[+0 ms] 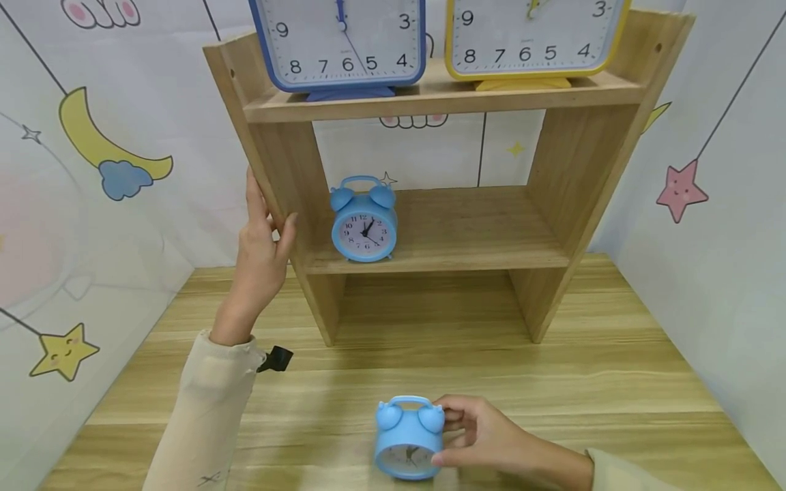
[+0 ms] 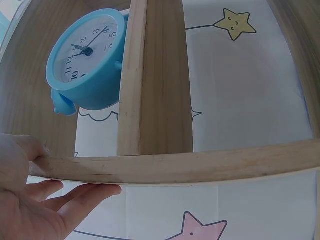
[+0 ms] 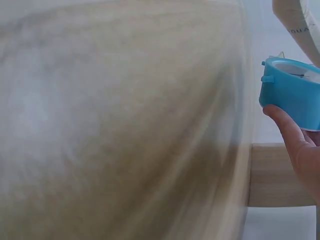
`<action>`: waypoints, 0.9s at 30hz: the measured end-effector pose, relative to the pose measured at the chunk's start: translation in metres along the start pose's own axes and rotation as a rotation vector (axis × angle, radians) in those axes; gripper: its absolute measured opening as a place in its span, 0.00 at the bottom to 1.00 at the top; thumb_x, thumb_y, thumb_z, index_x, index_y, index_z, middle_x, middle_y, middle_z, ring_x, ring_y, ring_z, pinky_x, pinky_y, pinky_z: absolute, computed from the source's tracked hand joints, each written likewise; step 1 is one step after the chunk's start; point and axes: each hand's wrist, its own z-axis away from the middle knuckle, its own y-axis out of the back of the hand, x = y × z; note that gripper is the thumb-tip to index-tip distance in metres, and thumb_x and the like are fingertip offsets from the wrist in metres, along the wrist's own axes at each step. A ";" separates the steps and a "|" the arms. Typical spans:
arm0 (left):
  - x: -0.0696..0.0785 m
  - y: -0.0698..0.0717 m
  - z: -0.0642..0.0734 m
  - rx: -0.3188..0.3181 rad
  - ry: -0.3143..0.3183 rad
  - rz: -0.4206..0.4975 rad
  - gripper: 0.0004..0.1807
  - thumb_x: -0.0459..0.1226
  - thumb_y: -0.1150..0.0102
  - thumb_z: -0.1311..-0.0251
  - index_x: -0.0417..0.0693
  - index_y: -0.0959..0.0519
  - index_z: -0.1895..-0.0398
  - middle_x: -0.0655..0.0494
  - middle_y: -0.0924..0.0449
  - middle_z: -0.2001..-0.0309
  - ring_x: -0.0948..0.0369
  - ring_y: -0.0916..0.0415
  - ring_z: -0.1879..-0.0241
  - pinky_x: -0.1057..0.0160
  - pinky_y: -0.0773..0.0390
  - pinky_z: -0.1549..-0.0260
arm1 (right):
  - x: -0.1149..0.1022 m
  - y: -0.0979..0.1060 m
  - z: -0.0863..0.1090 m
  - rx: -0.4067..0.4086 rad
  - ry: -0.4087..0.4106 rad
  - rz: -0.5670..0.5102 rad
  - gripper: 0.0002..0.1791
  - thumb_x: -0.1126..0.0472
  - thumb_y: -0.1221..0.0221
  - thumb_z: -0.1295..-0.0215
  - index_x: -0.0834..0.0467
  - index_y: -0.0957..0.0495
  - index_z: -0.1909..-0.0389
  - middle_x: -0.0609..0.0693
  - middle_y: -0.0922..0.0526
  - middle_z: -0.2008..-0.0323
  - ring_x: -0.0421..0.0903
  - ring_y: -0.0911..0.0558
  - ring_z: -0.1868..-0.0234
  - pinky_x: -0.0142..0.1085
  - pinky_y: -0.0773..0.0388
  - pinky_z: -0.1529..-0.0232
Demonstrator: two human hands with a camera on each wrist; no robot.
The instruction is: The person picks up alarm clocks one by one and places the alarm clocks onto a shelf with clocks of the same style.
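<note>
My left hand (image 1: 259, 256) grips the left side board of a wooden shelf (image 1: 285, 177). In the left wrist view the thumb lies on one face of the board, and the fingers (image 2: 85, 200) reach along the other. Low in the head view, my right hand (image 1: 491, 433) holds a light blue twin-bell alarm clock (image 1: 408, 433) by its right side, its face tipped downward. The right wrist view shows the thumb against this clock's blue case (image 3: 290, 95). A matching blue alarm clock (image 1: 365, 221) stands at the left end of the middle shelf board.
On the top board stand a large blue-framed clock (image 1: 344, 48) and a yellow-framed clock (image 1: 534, 44), both cut off by the frame. The shelf stands on a wood-grain table (image 1: 331, 389). Cartoon-printed white walls (image 1: 706, 273) enclose it. A beige sleeve fills much of the right wrist view.
</note>
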 end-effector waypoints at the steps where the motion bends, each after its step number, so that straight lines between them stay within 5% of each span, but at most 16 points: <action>1: 0.000 0.000 0.000 0.000 0.001 0.000 0.43 0.34 0.53 0.25 0.51 0.68 0.20 0.38 0.42 0.27 0.37 0.28 0.40 0.38 0.19 0.57 | -0.001 0.001 0.000 0.004 0.002 0.001 0.24 0.72 0.35 0.38 0.70 0.27 0.42 0.58 0.17 0.48 0.50 0.18 0.46 0.49 0.17 0.51; 27: 0.000 0.000 0.000 0.005 0.009 -0.003 0.43 0.33 0.53 0.25 0.51 0.68 0.19 0.42 0.43 0.26 0.37 0.28 0.41 0.38 0.21 0.53 | -0.035 0.026 -0.001 0.064 0.079 0.062 0.24 0.75 0.36 0.39 0.74 0.29 0.41 0.59 0.19 0.49 0.50 0.18 0.48 0.51 0.18 0.53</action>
